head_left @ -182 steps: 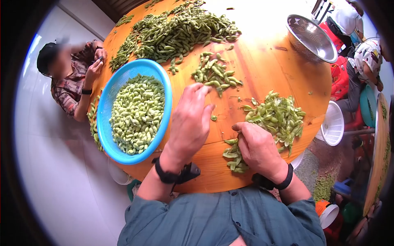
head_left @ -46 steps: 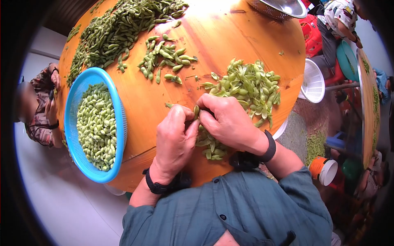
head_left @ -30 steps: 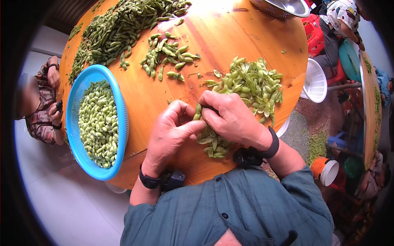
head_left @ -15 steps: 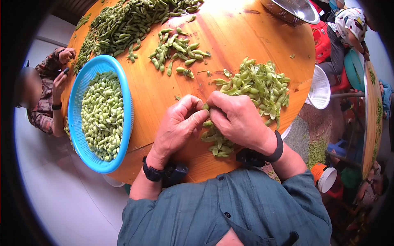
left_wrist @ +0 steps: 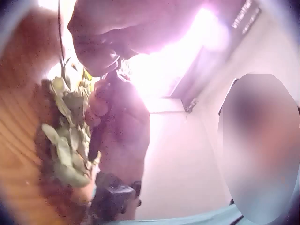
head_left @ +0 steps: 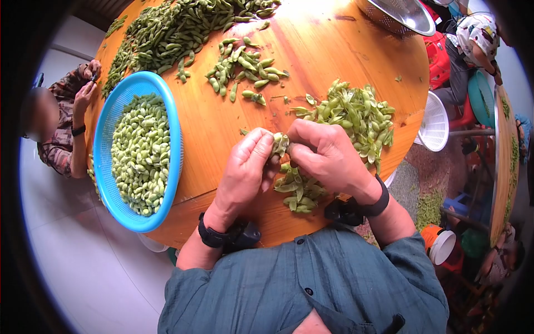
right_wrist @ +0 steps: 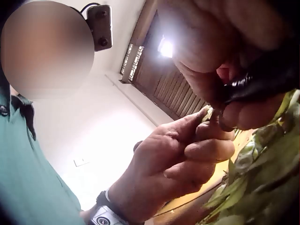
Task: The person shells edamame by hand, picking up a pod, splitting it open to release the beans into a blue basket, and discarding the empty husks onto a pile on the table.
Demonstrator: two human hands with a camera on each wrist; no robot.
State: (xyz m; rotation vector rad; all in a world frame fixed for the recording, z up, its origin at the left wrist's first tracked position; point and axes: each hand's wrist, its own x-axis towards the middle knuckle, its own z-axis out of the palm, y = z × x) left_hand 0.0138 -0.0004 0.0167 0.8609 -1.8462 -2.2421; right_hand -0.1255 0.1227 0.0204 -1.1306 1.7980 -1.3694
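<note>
Just above the table's near side, both hands meet at a split soybean pod (head_left: 280, 145) with its pale inside showing. The left hand (head_left: 242, 170) pinches it between thumb and fingers. On its other side, the right hand (head_left: 334, 158) has curled fingers, their tips right at the pod's edge. A glossy black tool-like thing (right_wrist: 262, 77) lies in the right hand's fingers in the right wrist view; its kind is unclear. Below the hands lies a small heap of pods (head_left: 300, 192). A larger heap of opened pods (head_left: 356, 114) spreads beyond the right hand.
A blue basket (head_left: 177, 161) of shelled beans stands at the table's left edge. Whole pods (head_left: 239, 69) lie farther back, before a big pod mound (head_left: 172, 36). A metal colander (head_left: 409, 19) sits back right. Another person (head_left: 64, 125) sits at left.
Six seconds ago the hands were apart, the right at the small heap. They have since met at a pod, which looked whole a second ago and now lies split. The head view has shifted.
</note>
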